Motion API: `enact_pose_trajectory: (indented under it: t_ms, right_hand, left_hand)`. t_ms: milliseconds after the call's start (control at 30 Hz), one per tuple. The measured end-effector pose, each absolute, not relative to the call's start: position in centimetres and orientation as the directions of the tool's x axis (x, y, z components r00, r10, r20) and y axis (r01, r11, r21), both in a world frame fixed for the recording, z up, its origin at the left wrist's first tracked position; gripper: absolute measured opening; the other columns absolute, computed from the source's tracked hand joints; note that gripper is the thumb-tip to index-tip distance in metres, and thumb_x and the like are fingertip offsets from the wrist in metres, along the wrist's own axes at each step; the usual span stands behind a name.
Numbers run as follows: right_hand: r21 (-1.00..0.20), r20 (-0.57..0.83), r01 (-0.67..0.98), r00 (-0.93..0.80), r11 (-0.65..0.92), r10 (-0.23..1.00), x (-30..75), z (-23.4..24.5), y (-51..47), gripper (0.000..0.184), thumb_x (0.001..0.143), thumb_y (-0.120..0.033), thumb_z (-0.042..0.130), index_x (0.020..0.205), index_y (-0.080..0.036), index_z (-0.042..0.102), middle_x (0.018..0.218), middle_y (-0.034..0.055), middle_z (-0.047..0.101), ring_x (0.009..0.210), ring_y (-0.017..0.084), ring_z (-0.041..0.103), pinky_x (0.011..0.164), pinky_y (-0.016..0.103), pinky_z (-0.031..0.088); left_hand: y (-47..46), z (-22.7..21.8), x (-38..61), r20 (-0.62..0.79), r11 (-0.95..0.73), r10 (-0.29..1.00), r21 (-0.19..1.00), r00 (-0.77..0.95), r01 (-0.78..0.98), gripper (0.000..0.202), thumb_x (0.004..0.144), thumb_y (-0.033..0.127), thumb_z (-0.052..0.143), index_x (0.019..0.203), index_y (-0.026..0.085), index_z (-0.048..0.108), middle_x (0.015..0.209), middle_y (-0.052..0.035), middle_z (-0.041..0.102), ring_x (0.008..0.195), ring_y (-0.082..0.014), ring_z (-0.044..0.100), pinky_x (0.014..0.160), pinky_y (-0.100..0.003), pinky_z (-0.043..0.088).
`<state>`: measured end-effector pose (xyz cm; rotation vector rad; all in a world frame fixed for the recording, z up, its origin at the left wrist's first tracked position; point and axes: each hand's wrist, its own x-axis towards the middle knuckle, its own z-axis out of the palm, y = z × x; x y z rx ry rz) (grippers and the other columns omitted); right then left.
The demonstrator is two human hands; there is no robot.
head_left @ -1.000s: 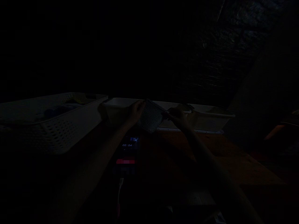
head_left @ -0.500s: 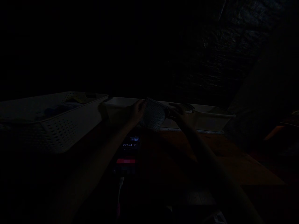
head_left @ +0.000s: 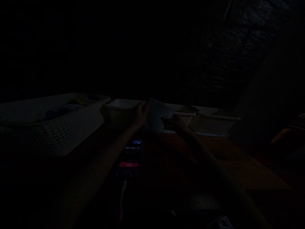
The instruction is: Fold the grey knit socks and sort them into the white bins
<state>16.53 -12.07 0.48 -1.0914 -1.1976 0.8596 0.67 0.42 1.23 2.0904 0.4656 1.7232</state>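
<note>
The left hand (head_left: 140,115) pinches one edge of the patterned cloth (head_left: 157,119); the right hand (head_left: 175,122) grips its lower corner. In this dim light, the fold probably goes best with both edges kept taut and level above the bench (head_left: 214,159).

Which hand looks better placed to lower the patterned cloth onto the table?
Probably the left hand: it grips the patterned cloth at its upper edge, taking its weight. The right hand only touches the lower corner.
</note>
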Motion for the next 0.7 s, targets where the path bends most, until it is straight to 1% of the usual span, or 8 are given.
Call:
enact_pose_trajectory:
  t_ms: [167,300,433,533,600,700]
  right_hand:
    - [-0.950,0.313,0.068,0.194,0.306,0.930,16.7,0.2,-12.0,0.050,0.056,-0.043,0.078,0.092,-0.014,0.060,0.096,0.0076,0.064,0.074,0.015,0.063,0.067,0.030,0.054]
    - [-0.941,0.339,0.074,0.212,0.330,0.917,17.3,0.1,-11.6,0.049,0.054,-0.043,0.078,0.089,-0.013,0.060,0.088,0.0071,0.065,0.073,0.014,0.063,0.066,0.029,0.054]
    - [-0.933,0.360,0.076,0.217,0.352,0.907,17.3,0.1,-11.5,0.050,0.054,-0.043,0.078,0.090,-0.013,0.060,0.089,0.0067,0.065,0.072,0.013,0.062,0.067,0.027,0.053]
    - [-0.933,0.359,0.050,0.206,0.356,0.910,16.5,0.2,-11.9,0.047,0.061,-0.044,0.075,0.094,-0.015,0.059,0.092,0.0057,0.064,0.077,0.012,0.062,0.069,0.025,0.052]
    - [-0.930,0.368,0.056,0.160,0.363,0.916,15.7,0.2,-12.5,0.041,0.068,-0.044,0.070,0.095,-0.015,0.059,0.092,0.0054,0.063,0.080,0.012,0.061,0.070,0.023,0.051]
    - [-0.927,0.368,0.098,0.076,0.361,0.927,14.7,0.1,-13.5,0.034,0.076,-0.040,0.065,0.094,-0.012,0.060,0.090,0.0059,0.062,0.079,0.010,0.060,0.069,0.023,0.050]
  left_hand:
    - [0.7,1.0,0.4,0.857,-0.879,0.474,0.475,0.202,0.050,0.021,0.091,0.034,0.044,0.083,0.018,0.055,0.073,0.0005,0.056,0.069,-0.0130,0.054,0.064,-0.022,0.040]
    - [0.8,0.9,0.3,0.846,-0.871,0.491,0.484,0.209,0.086,0.021,0.092,0.034,0.043,0.084,0.019,0.055,0.074,0.0005,0.058,0.069,-0.0129,0.055,0.063,-0.022,0.040]
    - [0.5,1.0,0.3,0.843,-0.865,0.501,0.493,0.197,0.090,0.020,0.092,0.033,0.043,0.085,0.019,0.055,0.077,0.0000,0.060,0.072,-0.0134,0.056,0.065,-0.023,0.041]
    - [0.4,1.1,0.4,0.854,-0.873,0.488,0.483,0.182,0.073,0.020,0.092,0.034,0.044,0.084,0.019,0.055,0.077,-0.0001,0.059,0.071,-0.0135,0.056,0.065,-0.023,0.041]
    - [0.2,1.1,0.4,0.857,-0.876,0.483,0.477,0.179,0.073,0.021,0.092,0.034,0.044,0.083,0.019,0.055,0.075,0.0002,0.058,0.070,-0.0134,0.055,0.063,-0.023,0.040]
    - [-0.1,1.2,0.4,0.857,-0.875,0.483,0.474,0.178,0.093,0.020,0.092,0.035,0.045,0.084,0.020,0.056,0.074,0.0003,0.058,0.070,-0.0136,0.055,0.063,-0.023,0.040]
